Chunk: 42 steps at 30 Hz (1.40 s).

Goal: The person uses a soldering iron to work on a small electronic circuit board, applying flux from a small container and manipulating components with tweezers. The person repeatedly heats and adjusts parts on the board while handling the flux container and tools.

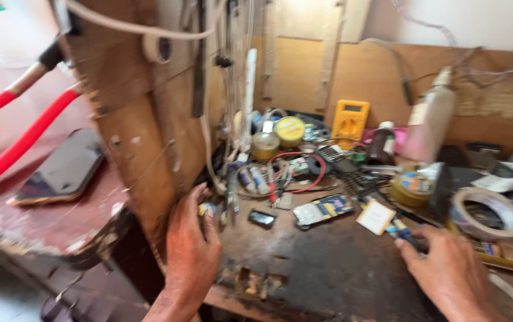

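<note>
The left hand [192, 241] was curled around a small roundish thing with a blue and yellow end [207, 209], pinched between thumb and fingers right up against the edge of the upright wooden board [143, 119]; too blurry to say what that thing actually was. The right hand [447, 274] sat low at the right with the fingers bent in on a thin dark pen-like tool with a blue band [402, 231], tip pointing up-left toward a small white card [376, 216]. Between the two hands was the scorched, chewed-up wooden benchtop [322, 274], pretty bare there. Just past it lay a small dark rectangular part [262, 218] and a little circuit board [323, 210], with a red wire [304, 173] looping behind them. Further back were two round tins, one with a yellow lid [290, 130] and a paler one [265, 145] just beside it, then a yellow multimeter [350, 121] leaning on the back wall. To the right were a dark brown bottle [380, 143], a blurry spray bottle [430, 119], a flat round tin [411, 188] and a roll of white tape [488, 211]. On the other side of the board a phone [62, 170] lay screen up on the reddish counter [42, 220], with two red-sleeved handles [18, 143] poking in from the left edge.
</note>
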Each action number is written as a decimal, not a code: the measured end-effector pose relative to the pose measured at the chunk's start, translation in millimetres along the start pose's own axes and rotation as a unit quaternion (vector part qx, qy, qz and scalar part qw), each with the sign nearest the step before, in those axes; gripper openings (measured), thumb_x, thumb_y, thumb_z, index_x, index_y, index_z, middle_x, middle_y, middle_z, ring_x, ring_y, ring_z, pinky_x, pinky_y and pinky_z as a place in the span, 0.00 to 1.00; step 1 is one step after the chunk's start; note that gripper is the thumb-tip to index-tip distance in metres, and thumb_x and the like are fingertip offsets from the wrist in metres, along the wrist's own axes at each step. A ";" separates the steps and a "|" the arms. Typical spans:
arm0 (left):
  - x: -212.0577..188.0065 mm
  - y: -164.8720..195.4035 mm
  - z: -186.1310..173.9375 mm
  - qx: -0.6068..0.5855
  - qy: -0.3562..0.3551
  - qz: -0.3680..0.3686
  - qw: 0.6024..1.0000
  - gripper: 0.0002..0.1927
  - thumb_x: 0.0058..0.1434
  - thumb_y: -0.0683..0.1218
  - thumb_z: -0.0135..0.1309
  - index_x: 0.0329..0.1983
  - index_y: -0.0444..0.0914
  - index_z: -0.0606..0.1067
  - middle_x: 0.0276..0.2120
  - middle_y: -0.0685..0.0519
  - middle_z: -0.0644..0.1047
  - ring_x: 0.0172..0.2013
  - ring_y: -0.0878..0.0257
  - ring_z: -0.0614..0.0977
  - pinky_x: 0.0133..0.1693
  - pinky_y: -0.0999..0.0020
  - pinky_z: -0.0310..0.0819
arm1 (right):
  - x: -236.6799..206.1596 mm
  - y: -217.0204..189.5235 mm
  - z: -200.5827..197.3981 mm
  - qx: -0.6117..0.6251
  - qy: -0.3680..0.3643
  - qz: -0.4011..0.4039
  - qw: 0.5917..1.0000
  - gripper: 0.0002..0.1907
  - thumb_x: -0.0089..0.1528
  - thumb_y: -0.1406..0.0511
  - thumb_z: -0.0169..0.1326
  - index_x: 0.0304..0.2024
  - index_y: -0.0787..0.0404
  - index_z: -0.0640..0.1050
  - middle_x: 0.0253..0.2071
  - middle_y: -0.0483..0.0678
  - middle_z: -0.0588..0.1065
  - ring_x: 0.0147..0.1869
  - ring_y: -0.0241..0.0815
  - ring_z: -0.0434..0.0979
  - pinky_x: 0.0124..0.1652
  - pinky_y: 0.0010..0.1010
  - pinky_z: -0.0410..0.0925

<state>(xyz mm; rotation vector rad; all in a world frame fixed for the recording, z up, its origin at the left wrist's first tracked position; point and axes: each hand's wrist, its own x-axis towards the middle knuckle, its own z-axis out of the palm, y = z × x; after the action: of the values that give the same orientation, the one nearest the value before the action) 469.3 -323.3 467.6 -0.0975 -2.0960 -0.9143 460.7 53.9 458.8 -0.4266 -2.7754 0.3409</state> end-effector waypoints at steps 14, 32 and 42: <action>-20.0 -27.7 44.4 0.113 -0.042 -0.010 0.993 0.31 0.60 0.41 0.55 0.65 0.29 0.62 0.55 0.32 0.70 0.56 0.36 0.71 0.57 0.47 0.64 | 36.7 50.8 28.7 -0.028 0.085 -0.022 0.996 0.16 0.57 0.54 0.62 0.42 0.54 0.88 0.39 0.54 0.83 0.44 0.56 0.83 0.50 0.43 0.74; 21.8 39.3 89.7 -0.039 -0.043 0.059 0.997 0.23 0.61 0.40 0.54 0.59 0.29 0.68 0.55 0.36 0.73 0.58 0.42 0.73 0.59 0.52 0.65 | 42.9 54.4 24.5 0.327 0.130 -0.042 0.935 0.14 0.70 0.65 0.56 0.55 0.59 0.85 0.28 0.53 0.80 0.27 0.35 0.72 0.28 0.29 0.65; 108.4 4.9 159.1 0.003 -0.046 0.053 0.998 0.22 0.56 0.34 0.49 0.56 0.28 0.70 0.52 0.35 0.75 0.56 0.40 0.75 0.59 0.51 0.68 | 17.5 -20.5 72.5 0.392 0.201 -0.107 0.891 0.13 0.67 0.65 0.53 0.51 0.58 0.83 0.38 0.48 0.81 0.35 0.34 0.77 0.34 0.25 0.68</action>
<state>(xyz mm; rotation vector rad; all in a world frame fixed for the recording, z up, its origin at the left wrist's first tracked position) 294.9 -243.8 485.7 -0.2489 -2.1574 -0.8541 415.2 27.2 402.2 0.0210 -2.0240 1.1093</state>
